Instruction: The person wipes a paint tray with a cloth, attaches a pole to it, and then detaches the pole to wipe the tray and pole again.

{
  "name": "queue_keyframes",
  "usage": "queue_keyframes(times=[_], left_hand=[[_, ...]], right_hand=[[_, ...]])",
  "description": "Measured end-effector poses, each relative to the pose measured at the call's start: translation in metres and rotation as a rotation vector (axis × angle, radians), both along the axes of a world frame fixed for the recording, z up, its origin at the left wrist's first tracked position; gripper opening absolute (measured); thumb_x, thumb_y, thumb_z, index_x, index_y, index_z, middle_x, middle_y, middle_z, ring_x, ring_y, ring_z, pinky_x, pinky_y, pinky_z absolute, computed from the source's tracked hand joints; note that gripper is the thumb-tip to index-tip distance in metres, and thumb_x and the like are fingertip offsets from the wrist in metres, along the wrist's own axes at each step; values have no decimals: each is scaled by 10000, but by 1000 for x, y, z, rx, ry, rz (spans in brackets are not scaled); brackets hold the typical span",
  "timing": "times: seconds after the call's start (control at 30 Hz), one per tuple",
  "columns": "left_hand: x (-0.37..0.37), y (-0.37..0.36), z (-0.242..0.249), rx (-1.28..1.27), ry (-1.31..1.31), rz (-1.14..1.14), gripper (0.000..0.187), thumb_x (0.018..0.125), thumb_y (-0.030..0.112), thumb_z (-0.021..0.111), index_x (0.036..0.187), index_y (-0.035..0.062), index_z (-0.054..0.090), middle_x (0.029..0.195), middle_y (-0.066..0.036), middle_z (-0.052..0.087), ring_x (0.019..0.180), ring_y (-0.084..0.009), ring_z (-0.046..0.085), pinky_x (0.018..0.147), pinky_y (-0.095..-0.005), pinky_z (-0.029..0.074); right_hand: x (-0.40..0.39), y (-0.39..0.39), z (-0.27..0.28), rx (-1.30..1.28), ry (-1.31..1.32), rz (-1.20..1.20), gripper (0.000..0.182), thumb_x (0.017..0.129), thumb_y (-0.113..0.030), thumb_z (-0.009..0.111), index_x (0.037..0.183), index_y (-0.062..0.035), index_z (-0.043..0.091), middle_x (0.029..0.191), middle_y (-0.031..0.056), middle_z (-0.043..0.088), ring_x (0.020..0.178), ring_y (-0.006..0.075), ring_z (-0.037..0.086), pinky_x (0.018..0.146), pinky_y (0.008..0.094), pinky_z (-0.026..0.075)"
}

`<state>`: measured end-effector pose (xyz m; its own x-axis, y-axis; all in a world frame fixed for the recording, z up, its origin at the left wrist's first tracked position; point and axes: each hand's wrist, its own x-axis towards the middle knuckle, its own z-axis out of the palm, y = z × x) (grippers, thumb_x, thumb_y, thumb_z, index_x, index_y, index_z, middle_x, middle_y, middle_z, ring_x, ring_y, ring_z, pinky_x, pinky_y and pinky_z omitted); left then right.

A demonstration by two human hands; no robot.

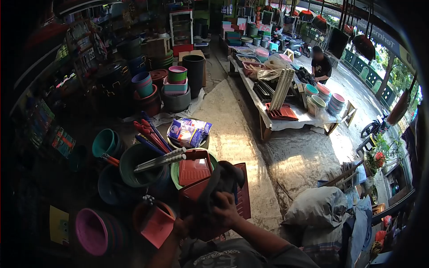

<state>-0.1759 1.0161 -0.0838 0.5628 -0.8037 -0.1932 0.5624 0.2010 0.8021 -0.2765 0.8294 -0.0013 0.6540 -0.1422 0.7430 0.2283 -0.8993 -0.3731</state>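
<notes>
A dark, soft-looking cloth (219,181) is bunched up in front of my body, its top folded over. My right hand (225,210) is closed on its lower right side, fingers wrapped into the folds. My left hand (182,227) is in deep shadow at the lower left of the cloth, its fingers mostly hidden. Behind the cloth are red dustpans (243,196), and another red dustpan (195,166) rests on a green basin (175,176). Left of my left hand, a lighter red dustpan (157,227) leans from an orange bucket (139,215).
A green tub (129,172) holds white-tipped poles and red and blue handles. Blue-and-white packets (190,132) top a container. Pink tubs (91,230) are stacked at left. White sacks (317,206) lie at right. Beyond, a person (321,67) stands behind a goods-laden table (286,125).
</notes>
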Motion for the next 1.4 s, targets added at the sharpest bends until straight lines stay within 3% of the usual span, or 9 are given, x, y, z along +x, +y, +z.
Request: queue_keyframes(times=[0.17,0.33,0.37,0.43,0.53,0.6,0.83,1.0,1.4], left_hand=[[-9,17,12,26,-118,-22,445,813,222,660,1175,0,524,1052,-50,611,957,-151,584,817,-303,481],[-4,16,45,157,-200,-60,358,801,164,671,1103,-3,576,1005,-56,634,906,-145,599,813,-307,480],[-2,15,44,182,-145,-76,364,798,159,675,1108,-3,575,1011,-61,633,909,-145,599,818,-306,478],[2,10,49,212,-92,-101,370,795,154,680,1113,-3,574,1018,-66,632,913,-145,599,822,-306,476],[5,-4,65,227,-176,-173,369,802,158,677,1118,-3,575,1024,-63,629,936,-143,592,843,-309,468],[0,-8,78,179,-172,-207,381,801,148,680,1132,-4,569,1042,-63,626,955,-142,586,855,-309,460],[-7,3,80,169,-150,-214,377,801,131,684,1136,-2,574,1061,-64,623,966,-132,578,866,-307,455],[3,1,80,319,-229,-257,387,795,128,690,1140,-6,579,1050,-68,632,956,-135,586,868,-313,461],[7,19,54,277,-168,-190,395,790,154,700,1133,-5,585,1025,-67,637,936,-141,594,845,-302,462]], right_hand=[[11,-95,-30,312,80,-412,208,790,-217,640,930,-65,669,971,150,550,914,319,519,806,395,426],[-24,-110,39,603,83,-608,131,817,-144,603,888,-40,640,793,113,589,763,229,585,718,337,471],[-29,-97,58,603,91,-604,131,817,-144,603,888,-40,640,793,113,589,763,229,585,718,337,471],[-34,-59,95,1212,-217,-7,168,795,-81,624,949,-16,606,785,81,589,794,199,589,719,334,470],[-31,-39,82,629,101,141,290,748,-125,681,1011,-31,603,1107,166,502,1044,272,503,886,399,394],[-15,-19,66,148,264,-14,292,749,-255,679,982,-85,632,1088,165,507,1071,342,457,916,423,339],[-20,-89,-48,459,309,-379,195,724,-211,673,856,-72,640,920,136,572,872,337,529,765,411,427],[-9,-13,30,240,194,-173,208,750,-266,649,891,-112,644,977,117,562,964,308,502,849,416,332],[-48,-147,-56,430,488,-622,233,707,-202,647,872,-40,624,842,167,575,831,338,581,744,386,472]])
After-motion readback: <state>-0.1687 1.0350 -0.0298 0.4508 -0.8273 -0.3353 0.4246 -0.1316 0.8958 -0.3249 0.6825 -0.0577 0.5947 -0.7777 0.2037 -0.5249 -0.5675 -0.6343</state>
